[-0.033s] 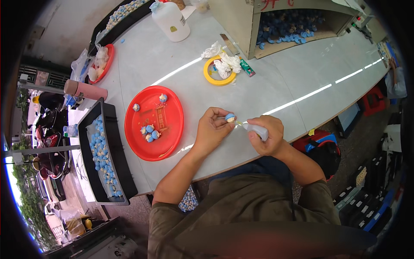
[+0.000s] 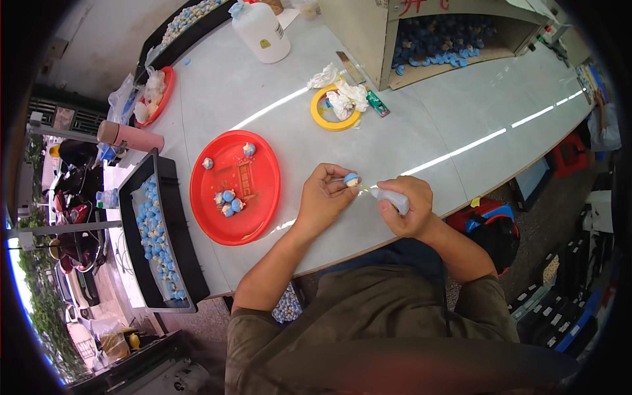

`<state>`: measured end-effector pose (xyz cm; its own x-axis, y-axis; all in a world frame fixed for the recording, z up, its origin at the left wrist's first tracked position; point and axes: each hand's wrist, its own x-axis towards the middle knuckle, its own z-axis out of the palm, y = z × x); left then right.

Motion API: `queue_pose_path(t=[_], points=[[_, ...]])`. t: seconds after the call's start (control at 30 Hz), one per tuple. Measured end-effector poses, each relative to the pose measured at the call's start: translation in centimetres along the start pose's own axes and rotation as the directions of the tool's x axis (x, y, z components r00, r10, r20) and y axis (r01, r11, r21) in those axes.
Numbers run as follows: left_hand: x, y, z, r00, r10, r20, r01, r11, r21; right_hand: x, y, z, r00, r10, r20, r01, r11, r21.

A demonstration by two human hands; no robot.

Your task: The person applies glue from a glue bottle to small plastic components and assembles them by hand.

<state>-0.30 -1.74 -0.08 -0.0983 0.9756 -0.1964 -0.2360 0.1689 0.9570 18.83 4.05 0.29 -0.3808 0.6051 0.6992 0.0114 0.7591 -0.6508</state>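
Between the thumb and fingers of my left hand (image 2: 324,201) is a small blue-and-cream figurine piece (image 2: 351,179). My right hand (image 2: 413,207) is closed round a translucent squeeze bottle (image 2: 394,199) with a thin nozzle. Its yellowish tip points left and meets or nearly meets the underside of the piece; I cannot tell whether they touch. Left of my hands lies a round red tray (image 2: 262,207). Several similar blue-and-cream pieces (image 2: 228,203) sit on it, some clustered near the middle, others apart toward its far side.
A black bin (image 2: 192,263) of blue pieces stands at the left edge, near a pink bottle (image 2: 141,138). Farther back are a yellow tape roll (image 2: 317,118) with crumpled tissue, a white jug (image 2: 262,36) and an open-fronted box (image 2: 368,46) holding blue pieces.
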Motion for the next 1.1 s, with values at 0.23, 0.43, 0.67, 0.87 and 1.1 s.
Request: queue_pose_path(t=[0.23,0.43,0.67,0.87,1.1], points=[[-0.04,-0.38,-0.20,1.000,0.009,0.013,-0.009,1.000,0.001,-0.07,0.05,0.45,0.999,0.012,0.031,-0.012,1.000,0.004],[0.08,-0.36,-0.26,1.000,0.012,0.024,-0.012,1.000,-0.007,0.00,0.22,0.30,1.000,0.029,0.004,-0.029,1.000,-0.009],[0.22,-0.22,-0.35,1.000,-0.002,0.017,0.002,1.000,0.009,-0.09,0.54,0.30,0.998,0.061,-0.001,-0.061,0.998,0.008],[0.09,0.09,-0.06,1.000,0.011,0.028,-0.011,1.000,-0.001,-0.28,0.25,-0.09,0.996,0.089,-0.032,-0.087,0.995,0.046],[-0.10,-0.08,-0.13,1.000,0.004,0.015,-0.004,1.000,-0.013,-0.34,0.12,0.11,0.996,0.087,0.016,-0.088,0.994,0.057]])
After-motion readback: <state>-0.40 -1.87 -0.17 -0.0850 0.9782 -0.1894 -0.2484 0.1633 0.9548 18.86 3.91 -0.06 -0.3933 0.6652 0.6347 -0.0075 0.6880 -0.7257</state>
